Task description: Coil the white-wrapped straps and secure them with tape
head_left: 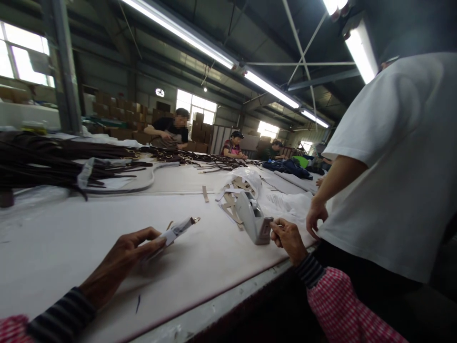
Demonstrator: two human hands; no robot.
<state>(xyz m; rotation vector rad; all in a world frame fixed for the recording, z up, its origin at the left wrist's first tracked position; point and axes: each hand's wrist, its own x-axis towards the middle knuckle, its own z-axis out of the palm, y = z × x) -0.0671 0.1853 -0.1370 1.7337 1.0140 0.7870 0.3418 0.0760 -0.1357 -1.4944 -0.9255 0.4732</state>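
My left hand (pixel 134 250) is closed around a bundled strap (pixel 174 232) in a white wrap, with a brass-coloured metal ring at its far end. It is held above the white tabletop. At the table's front edge stands a grey tape dispenser (pixel 252 219), its cutting end turned toward my right hand (pixel 288 237). The fingers of that hand pinch right at this end, on the tape, whose clear strip is hard to make out. Just behind the dispenser, a clear plastic bag (pixel 248 177) holds several beige and white strips.
Dark straps (pixel 46 162) lie heaped at the left and along the table's back. One beige strip (pixel 205 194) lies mid-table. A person in a white shirt (pixel 396 166) stands close on the right, one hand by the edge. Several people work across the table.
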